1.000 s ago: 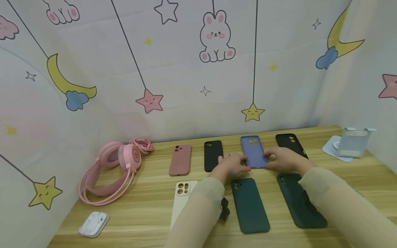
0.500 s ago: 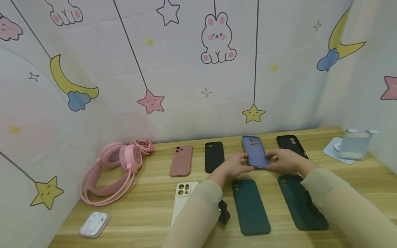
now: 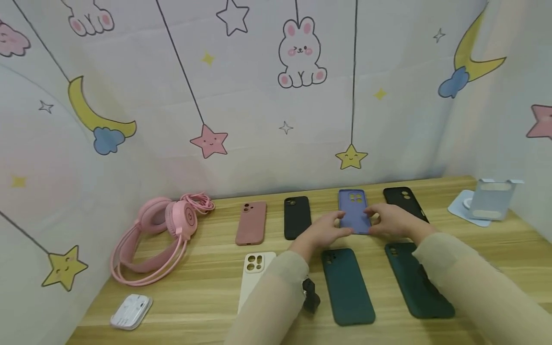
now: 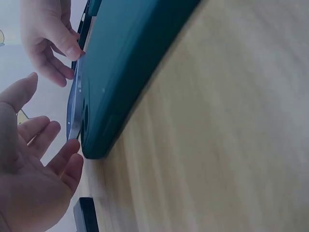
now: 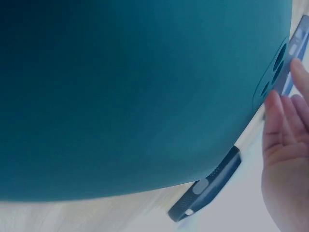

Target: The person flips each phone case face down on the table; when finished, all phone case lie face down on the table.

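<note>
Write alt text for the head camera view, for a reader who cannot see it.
Two hands, left hand and right hand, touch the sides of a blue phone case on a wooden table. Other phone cases lie around it, with pink headphones at the left.

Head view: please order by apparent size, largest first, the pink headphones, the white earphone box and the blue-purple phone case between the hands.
1. pink headphones, clearly largest.
2. and 3. blue-purple phone case and white earphone box: look alike; the case lies farther and partly hidden by the hands, so unsure.
</note>
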Action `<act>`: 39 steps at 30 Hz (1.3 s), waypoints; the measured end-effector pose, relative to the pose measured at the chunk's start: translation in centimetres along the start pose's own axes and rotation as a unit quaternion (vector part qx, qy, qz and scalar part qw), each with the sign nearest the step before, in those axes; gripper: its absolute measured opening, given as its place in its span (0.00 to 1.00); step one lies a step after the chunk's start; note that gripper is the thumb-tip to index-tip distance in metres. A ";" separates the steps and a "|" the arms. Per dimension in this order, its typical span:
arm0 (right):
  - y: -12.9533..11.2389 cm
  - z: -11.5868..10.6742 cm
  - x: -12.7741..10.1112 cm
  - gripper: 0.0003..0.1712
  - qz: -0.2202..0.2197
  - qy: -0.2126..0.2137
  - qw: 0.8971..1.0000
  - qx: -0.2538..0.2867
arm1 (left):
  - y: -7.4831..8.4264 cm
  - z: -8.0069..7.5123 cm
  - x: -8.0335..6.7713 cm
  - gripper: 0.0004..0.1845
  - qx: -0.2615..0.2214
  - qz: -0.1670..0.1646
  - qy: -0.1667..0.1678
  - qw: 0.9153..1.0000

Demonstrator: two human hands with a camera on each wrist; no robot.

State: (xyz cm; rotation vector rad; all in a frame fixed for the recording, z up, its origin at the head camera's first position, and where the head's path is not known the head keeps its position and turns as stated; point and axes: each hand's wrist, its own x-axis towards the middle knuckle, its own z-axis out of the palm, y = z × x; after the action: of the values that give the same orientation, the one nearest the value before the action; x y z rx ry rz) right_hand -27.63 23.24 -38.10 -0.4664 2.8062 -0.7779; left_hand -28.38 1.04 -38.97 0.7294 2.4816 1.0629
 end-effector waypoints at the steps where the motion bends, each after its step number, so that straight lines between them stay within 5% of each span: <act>1: 0.0 0.0 0.0 0.31 0.000 -0.001 1.000 -0.002 | -0.1 0.0 0.0 0.33 -0.002 -0.008 0.005 1.000; 17: 0.0 0.0 -0.1 0.35 -0.013 -0.003 1.000 -0.014 | -0.1 -0.2 0.1 0.31 -0.006 -0.037 -0.007 0.999; 29: -0.3 0.1 0.3 0.52 -0.008 0.002 1.000 -0.015 | 0.2 -0.2 -0.1 0.33 -0.085 0.009 0.008 0.996; 39: -1.2 -0.5 0.4 0.45 -0.008 -0.020 1.000 0.019 | -0.4 -0.7 -0.3 0.32 -0.139 0.033 -0.008 0.990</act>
State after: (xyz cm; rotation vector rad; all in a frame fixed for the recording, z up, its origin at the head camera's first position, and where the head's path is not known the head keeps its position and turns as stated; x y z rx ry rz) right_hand -27.83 22.34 -37.11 -0.4936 2.7495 -0.8132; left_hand -28.66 0.24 -38.75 0.7342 2.2442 1.3862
